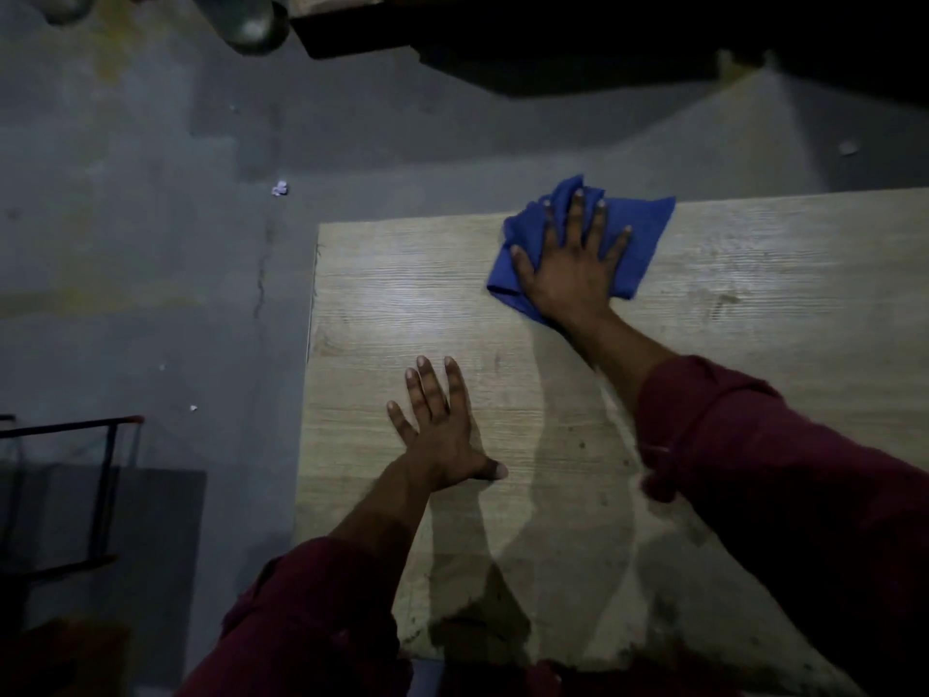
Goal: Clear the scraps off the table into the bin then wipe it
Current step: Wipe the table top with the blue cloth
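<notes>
A light wood-grain table (382,304) fills the right and lower part of the head view. A blue cloth (648,228) lies crumpled at the table's far edge. My right hand (573,264) presses flat on the cloth with fingers spread straight. My left hand (442,435) rests palm down on the bare tabletop nearer to me, fingers straight, holding nothing. Both arms wear dark red sleeves. No bin shows in the view.
Grey floor lies left of and beyond the table, with a small crumpled scrap (279,189) and tiny white bits (193,408) on it. A dark metal frame (108,475) stands at the lower left. Dark furniture and round metal objects (254,27) sit along the top.
</notes>
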Motion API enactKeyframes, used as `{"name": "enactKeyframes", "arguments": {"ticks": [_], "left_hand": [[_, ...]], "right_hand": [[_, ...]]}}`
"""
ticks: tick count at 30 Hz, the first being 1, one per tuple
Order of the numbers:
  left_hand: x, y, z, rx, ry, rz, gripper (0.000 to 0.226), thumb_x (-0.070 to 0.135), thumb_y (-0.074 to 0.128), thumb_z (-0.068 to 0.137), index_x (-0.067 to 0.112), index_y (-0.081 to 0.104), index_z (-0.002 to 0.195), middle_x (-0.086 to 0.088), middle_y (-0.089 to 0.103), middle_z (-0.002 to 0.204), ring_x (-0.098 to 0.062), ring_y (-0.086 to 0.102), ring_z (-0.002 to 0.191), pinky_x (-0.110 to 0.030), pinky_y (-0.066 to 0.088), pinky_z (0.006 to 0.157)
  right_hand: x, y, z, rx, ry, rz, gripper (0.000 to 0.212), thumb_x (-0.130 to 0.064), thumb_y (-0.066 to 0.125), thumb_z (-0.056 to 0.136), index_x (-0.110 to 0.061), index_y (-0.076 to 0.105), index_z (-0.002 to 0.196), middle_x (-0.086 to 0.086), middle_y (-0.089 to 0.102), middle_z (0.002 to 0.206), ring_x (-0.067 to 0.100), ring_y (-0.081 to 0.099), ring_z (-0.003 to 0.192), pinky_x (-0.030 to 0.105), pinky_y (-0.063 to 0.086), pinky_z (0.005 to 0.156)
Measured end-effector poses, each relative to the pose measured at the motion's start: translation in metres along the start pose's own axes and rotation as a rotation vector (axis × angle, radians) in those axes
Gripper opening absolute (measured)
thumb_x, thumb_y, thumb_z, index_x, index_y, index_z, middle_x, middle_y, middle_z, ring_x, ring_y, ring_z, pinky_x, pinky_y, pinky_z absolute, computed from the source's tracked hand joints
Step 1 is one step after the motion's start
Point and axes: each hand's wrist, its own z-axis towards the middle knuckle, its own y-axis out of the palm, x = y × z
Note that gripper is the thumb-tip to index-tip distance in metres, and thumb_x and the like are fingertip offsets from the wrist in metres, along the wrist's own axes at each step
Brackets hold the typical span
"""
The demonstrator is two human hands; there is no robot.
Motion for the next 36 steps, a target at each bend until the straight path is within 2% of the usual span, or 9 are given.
{"name": "enactKeyframes", "arguments": {"ticks": [3, 8, 10, 16, 21, 26, 31, 33, 36], "left_hand": [[0.0, 0.001, 0.002, 0.009, -0.005, 0.021, 0.164, 0.067, 0.085, 0.055, 0.027, -0.052, 0.138, -0.011, -0.066, 0.136, -0.034, -0.06, 0.127, -0.071, -0.025, 0.108], [-0.001, 0.001, 0.004, -0.027, -0.028, 0.073, 0.16, 0.071, 0.079, 0.057, 0.019, -0.044, 0.145, -0.02, -0.061, 0.14, -0.038, -0.06, 0.125, -0.07, -0.028, 0.105], [-0.004, 0.003, 0.003, -0.012, 0.002, 0.065, 0.159, 0.071, 0.079, 0.059, 0.019, -0.044, 0.145, -0.019, -0.062, 0.139, -0.038, -0.06, 0.126, -0.07, -0.028, 0.105], [-0.051, -0.004, -0.002, 0.116, 0.192, 0.122, 0.135, 0.082, 0.062, 0.071, 0.031, -0.033, 0.152, -0.012, -0.055, 0.148, -0.035, -0.046, 0.141, -0.074, -0.017, 0.11], [-0.12, -0.021, -0.006, 0.261, 0.056, 0.098, 0.133, 0.097, 0.04, 0.068, 0.025, -0.035, 0.152, -0.013, -0.052, 0.151, -0.032, -0.048, 0.14, -0.077, -0.015, 0.11], [-0.162, -0.029, -0.006, 0.23, 0.074, 0.046, 0.137, 0.103, 0.038, 0.062, 0.031, -0.04, 0.148, -0.006, -0.053, 0.151, -0.028, -0.047, 0.142, -0.076, -0.012, 0.112], [-0.166, -0.029, -0.006, 0.239, 0.113, 0.021, 0.136, 0.102, 0.04, 0.063, 0.032, -0.039, 0.148, -0.005, -0.054, 0.151, -0.026, -0.048, 0.141, -0.075, -0.01, 0.113], [-0.168, -0.031, -0.007, 0.227, 0.128, 0.013, 0.135, 0.102, 0.04, 0.063, 0.033, -0.04, 0.148, -0.005, -0.054, 0.15, -0.026, -0.048, 0.141, -0.075, -0.01, 0.113], [-0.169, -0.032, -0.005, 0.186, 0.137, -0.004, 0.137, 0.102, 0.042, 0.061, 0.035, -0.043, 0.145, -0.003, -0.058, 0.147, -0.026, -0.051, 0.138, -0.076, -0.009, 0.112]], "right_hand": [[-0.047, 0.016, -0.009, 0.017, -0.065, 0.014, 0.081, -0.073, 0.021, 0.097, -0.028, 0.013, 0.163, 0.013, 0.005, 0.171, 0.043, 0.001, 0.157, 0.075, -0.004, 0.116], [-0.086, 0.041, -0.045, -0.05, -0.727, -0.095, 0.074, -0.07, 0.03, 0.098, -0.031, 0.026, 0.16, 0.007, 0.014, 0.171, 0.037, 0.009, 0.158, 0.072, 0.005, 0.119], [-0.068, 0.037, -0.043, -0.033, -0.805, -0.131, 0.072, -0.072, 0.029, 0.097, -0.034, 0.027, 0.159, 0.002, 0.015, 0.171, 0.033, 0.011, 0.158, 0.069, 0.007, 0.121], [-0.008, 0.019, -0.039, 0.044, -0.159, -0.121, 0.081, -0.078, 0.025, 0.095, -0.034, 0.018, 0.162, 0.003, 0.006, 0.173, 0.033, 0.004, 0.159, 0.067, -0.001, 0.121], [-0.09, 0.027, -0.023, 0.081, 0.272, 0.004, 0.082, -0.074, 0.022, 0.097, -0.026, 0.014, 0.163, 0.01, 0.006, 0.172, 0.041, 0.002, 0.157, 0.077, 0.004, 0.116], [-0.163, 0.055, -0.038, 0.061, -0.115, -0.055, 0.077, -0.072, 0.024, 0.098, -0.028, 0.02, 0.162, 0.007, 0.009, 0.172, 0.037, 0.005, 0.158, 0.073, 0.001, 0.119], [-0.123, 0.05, -0.069, 0.064, -0.531, -0.152, 0.073, -0.072, 0.033, 0.099, -0.03, 0.032, 0.159, 0.002, 0.017, 0.171, 0.03, 0.013, 0.158, 0.066, 0.012, 0.122], [-0.089, 0.044, -0.074, 0.113, -0.481, -0.154, 0.074, -0.071, 0.041, 0.098, -0.031, 0.031, 0.159, 0.003, 0.02, 0.17, 0.03, 0.016, 0.158, 0.065, 0.014, 0.122], [-0.06, 0.034, -0.07, 0.103, -0.088, -0.118, 0.078, -0.075, 0.035, 0.096, -0.034, 0.023, 0.161, 0.003, 0.015, 0.172, 0.031, 0.013, 0.158, 0.065, 0.007, 0.122]]}}
